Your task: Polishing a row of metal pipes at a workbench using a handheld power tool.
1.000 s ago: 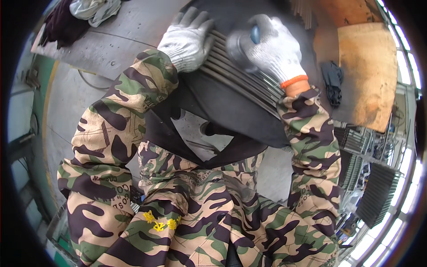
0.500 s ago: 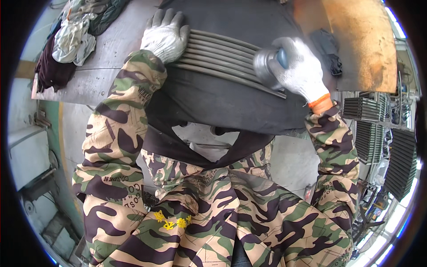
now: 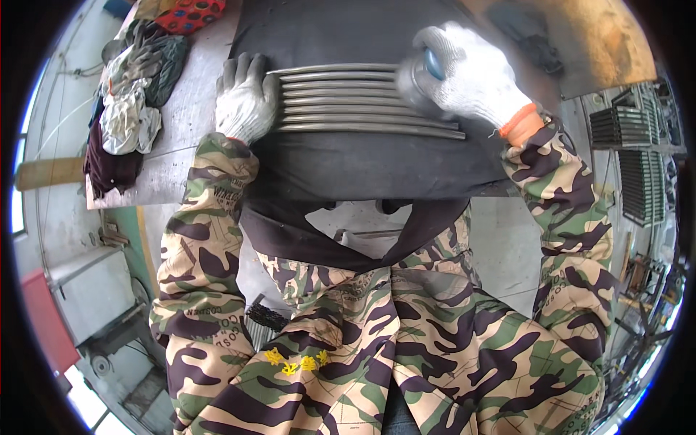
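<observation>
Several thin metal rods point(image 3: 341, 103) lie side by side on a black cloth point(image 3: 362, 167) spread over the table. Flat over their left ends rests my left hand point(image 3: 245, 101), in a white glove with grey fingertips, its fingers stretched out. My right hand point(image 3: 482, 76), gloved in white with an orange cuff, is closed round a grey round hand tool with a blue top point(image 3: 433, 65). That tool sits over the right part of the rods and is smeared by motion. Its underside is hidden, so its exact kind does not show.
Crumpled gloves and cloths point(image 3: 130, 109) are heaped at the table's left, near a red patterned cloth point(image 3: 192, 16). A brown-stained board point(image 3: 609, 51) lies at the far right, with a dark cloth point(image 3: 525, 36) beside it. Racks of dark bars point(image 3: 641, 181) stand beyond.
The whole view has shifted, and the rods now appear more level. My right hand and its tool appear farther up and left. The left hand remains on the rods' left ends.
</observation>
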Demonstrator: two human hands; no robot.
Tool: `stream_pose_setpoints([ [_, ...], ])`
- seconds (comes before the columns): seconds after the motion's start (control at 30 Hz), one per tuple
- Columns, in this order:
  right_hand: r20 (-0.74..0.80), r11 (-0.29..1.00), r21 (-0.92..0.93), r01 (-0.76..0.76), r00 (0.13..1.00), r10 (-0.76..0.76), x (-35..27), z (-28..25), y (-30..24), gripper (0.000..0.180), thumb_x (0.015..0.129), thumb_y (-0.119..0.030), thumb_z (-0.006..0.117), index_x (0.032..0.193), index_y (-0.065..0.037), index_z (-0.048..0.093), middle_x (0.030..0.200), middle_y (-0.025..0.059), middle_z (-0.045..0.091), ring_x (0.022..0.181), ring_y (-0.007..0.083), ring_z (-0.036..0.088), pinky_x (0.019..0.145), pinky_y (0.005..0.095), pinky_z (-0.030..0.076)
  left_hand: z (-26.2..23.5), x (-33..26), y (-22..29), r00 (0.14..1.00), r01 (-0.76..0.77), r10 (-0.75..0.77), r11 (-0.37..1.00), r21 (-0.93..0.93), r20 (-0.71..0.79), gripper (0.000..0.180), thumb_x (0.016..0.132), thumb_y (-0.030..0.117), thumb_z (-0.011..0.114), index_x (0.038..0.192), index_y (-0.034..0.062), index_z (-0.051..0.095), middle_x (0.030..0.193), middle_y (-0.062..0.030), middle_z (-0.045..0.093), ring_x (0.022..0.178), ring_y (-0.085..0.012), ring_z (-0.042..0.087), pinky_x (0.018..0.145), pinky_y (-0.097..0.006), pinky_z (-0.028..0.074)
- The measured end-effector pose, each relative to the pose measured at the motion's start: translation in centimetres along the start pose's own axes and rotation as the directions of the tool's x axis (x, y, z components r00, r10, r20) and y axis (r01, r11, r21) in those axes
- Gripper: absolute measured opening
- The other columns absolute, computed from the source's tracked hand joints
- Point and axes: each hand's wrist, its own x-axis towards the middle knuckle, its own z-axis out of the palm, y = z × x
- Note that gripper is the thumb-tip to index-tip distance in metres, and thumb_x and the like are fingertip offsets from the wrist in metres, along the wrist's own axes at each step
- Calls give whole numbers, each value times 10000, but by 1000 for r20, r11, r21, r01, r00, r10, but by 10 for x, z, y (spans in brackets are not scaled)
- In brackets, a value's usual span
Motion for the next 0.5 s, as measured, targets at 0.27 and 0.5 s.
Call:
stream_pose_setpoints([
  [0.27,-65,997,36,61,996,-59,-29,4,-4,343,889,-292,734,1212,-181,712,1089,128,706,1066,355,717,897,485,601,14,9,2,999,24,-24,1000,19,25,265,975,255,588,1149,121,737,1448,-154,610,1278,-429,553,1028,-584,509],
  [0.5,-52,999,-19,32,998,-33,-5,-3,-6,315,921,-297,708,1208,-169,718,1082,123,700,1054,346,712,912,483,598,11,-10,1,987,157,-158,985,-75,-14,311,1006,283,569,1188,102,744,1407,-157,610,1291,-409,535,1043,-550,478],
])
